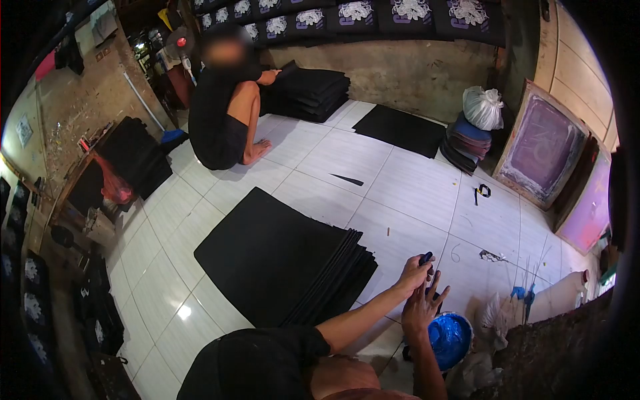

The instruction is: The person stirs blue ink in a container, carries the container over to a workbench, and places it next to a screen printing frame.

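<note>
My left hand (415,273) is closed around a small dark object (426,258), whose dark tip sticks out past the fingers; its kind is too small to make out. Just below it, my right hand (421,307) has its fingers spread, close to the left wrist. Beside the right forearm stands a round tub of bright blue paint (449,340). To the left of my hands, a thick stack of black sheets (273,250) lies on the tiles, its layered edges facing me.
Another person (223,100) squats at the back, one hand on a pile of black sheets (310,93). One black sheet (399,130) lies by the wall. A white plastic bag (483,109) tops a stack of folded pieces. Framed screens (540,147) lean at the right.
</note>
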Motion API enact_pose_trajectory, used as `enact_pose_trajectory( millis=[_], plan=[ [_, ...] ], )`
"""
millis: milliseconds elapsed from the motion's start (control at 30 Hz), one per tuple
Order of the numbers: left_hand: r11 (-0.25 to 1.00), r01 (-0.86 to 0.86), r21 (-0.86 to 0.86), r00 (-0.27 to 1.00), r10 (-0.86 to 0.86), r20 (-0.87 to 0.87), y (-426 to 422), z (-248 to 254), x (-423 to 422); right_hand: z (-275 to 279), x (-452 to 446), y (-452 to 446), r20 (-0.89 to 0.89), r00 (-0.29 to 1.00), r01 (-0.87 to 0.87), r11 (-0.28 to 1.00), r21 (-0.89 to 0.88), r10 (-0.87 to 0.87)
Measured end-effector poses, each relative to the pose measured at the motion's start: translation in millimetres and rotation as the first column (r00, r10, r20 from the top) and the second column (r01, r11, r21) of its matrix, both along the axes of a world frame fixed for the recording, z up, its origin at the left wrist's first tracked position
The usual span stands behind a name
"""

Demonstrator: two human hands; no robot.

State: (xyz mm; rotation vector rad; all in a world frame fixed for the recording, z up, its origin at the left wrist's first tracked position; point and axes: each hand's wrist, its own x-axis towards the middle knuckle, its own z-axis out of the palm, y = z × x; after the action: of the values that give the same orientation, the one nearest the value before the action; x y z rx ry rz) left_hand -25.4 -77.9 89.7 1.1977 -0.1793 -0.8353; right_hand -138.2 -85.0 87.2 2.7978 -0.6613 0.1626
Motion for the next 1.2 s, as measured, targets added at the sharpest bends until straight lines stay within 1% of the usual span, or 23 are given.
enact_pose_trajectory(
  millis=[33,167,233,333,367,433,467,500,533,567,633,700,733,767,833,900,933,967,1033,1067,1100,1167,1200],
  plan=[
    [1.0,0.0,0.0,1.0,0.0,0.0,-0.8,-1.7,0.1,1.3,0.2,1.7,-0.009,1.0,-0.022,0.999,0.038,0.023],
    [0.995,-0.088,0.036,0.996,0.088,-0.013,-0.9,-11.0,1.0,-3.4,2.7,4.2,-0.004,0.999,-0.042,0.998,0.04,0.042],
    [0.993,-0.111,0.048,0.993,0.112,-0.021,0.6,-16.2,3.0,-7.2,3.8,4.2,-0.071,0.997,-0.048,0.997,-0.065,0.043],
    [0.993,-0.115,0.032,0.989,0.117,-0.093,2.2,-22.4,5.7,-7.5,3.9,3.6,-0.073,0.996,-0.059,0.994,-0.087,0.052],
    [0.989,-0.143,0.02,0.979,0.145,-0.146,1.8,-23.8,5.9,-6.7,3.6,3.7,-0.074,0.996,-0.058,0.994,-0.088,0.052],
    [0.985,-0.172,0.009,0.965,0.171,-0.2,1.4,-26.4,6.6,-3.6,2.3,4.0,-0.06,0.997,-0.05,0.999,0.019,0.051],
    [0.981,-0.189,-0.041,0.937,0.167,-0.308,1.0,-27.4,7.2,-2.1,2.2,3.9,-0.061,0.997,-0.049,0.999,0.019,0.05],
    [0.974,-0.21,-0.089,0.898,0.156,-0.411,0.6,-28.4,8.0,-0.3,2.4,3.9,-0.03,0.998,-0.056,0.997,-0.048,0.055],
    [0.974,-0.21,-0.09,0.898,0.155,-0.411,0.1,-30.5,9.7,1.6,2.6,4.1,0.0,0.998,-0.061,0.991,-0.115,0.061],
    [0.976,-0.199,-0.091,0.888,0.14,-0.437,-0.6,-32.8,11.5,4.0,2.6,4.5,0.0,0.998,-0.061,0.991,-0.116,0.061],
    [0.978,-0.187,-0.092,0.878,0.124,-0.463,1.0,-29.0,11.8,7.8,2.6,5.7,-0.018,0.998,-0.059,0.998,-0.036,0.059],
    [0.993,-0.105,-0.053,0.888,0.07,-0.455,5.8,-16.5,11.7,7.9,2.8,5.8,-0.006,0.998,-0.063,0.998,0.005,0.063],
    [0.993,-0.104,-0.053,0.888,0.069,-0.454,5.3,-17.5,11.8,8.4,2.9,5.4,0.007,0.998,-0.067,0.997,0.044,0.066],
    [0.994,-0.084,-0.066,0.896,0.047,-0.441,4.8,-18.5,11.8,10.3,1.5,4.9,0.007,0.998,-0.066,0.997,0.044,0.066],
    [0.995,-0.064,-0.08,0.904,0.024,-0.427,2.2,-22.7,12.0,15.3,-2.3,3.2,0.066,0.996,-0.073,0.982,0.176,0.062],
    [0.961,0.072,-0.268,0.94,-0.155,-0.304,-2.4,-29.7,12.3,12.8,-3.4,-6.9,0.108,0.993,-0.062,0.974,0.219,0.039],
    [0.954,0.145,-0.264,0.957,-0.202,-0.206,-1.2,-25.8,9.5,16.8,-2.4,-8.1,0.127,0.991,-0.057,0.969,0.241,0.027],
    [0.954,0.145,-0.264,0.957,-0.203,-0.205,-1.1,-21.2,9.0,21.3,-1.3,-9.1,0.147,0.989,-0.053,0.963,0.263,0.015],
    [0.958,0.112,-0.265,0.99,-0.131,-0.055,-2.9,-15.2,2.8,29.9,-3.0,-10.8,0.202,0.979,-0.075,0.967,0.245,0.025],
    [0.973,0.085,-0.217,0.996,-0.088,-0.007,-1.0,-13.7,-0.5,25.3,-3.4,-13.3,0.215,0.975,-0.119,0.954,0.274,0.06],
    [0.973,0.091,-0.213,0.995,-0.095,-0.011,2.8,-12.7,2.5,25.1,-4.4,-14.1,0.211,0.976,-0.111,0.954,0.278,0.052],
    [0.978,0.204,-0.037,0.978,-0.205,-0.035,2.4,-22.1,4.1,39.0,-10.9,-16.0,0.174,0.982,-0.144,0.902,0.407,0.078],
    [0.954,0.138,0.268,0.976,-0.176,0.126,-1.1,-18.2,3.8,51.7,-17.2,-14.1,0.214,0.972,-0.187,0.876,0.445,0.098]
  ],
)
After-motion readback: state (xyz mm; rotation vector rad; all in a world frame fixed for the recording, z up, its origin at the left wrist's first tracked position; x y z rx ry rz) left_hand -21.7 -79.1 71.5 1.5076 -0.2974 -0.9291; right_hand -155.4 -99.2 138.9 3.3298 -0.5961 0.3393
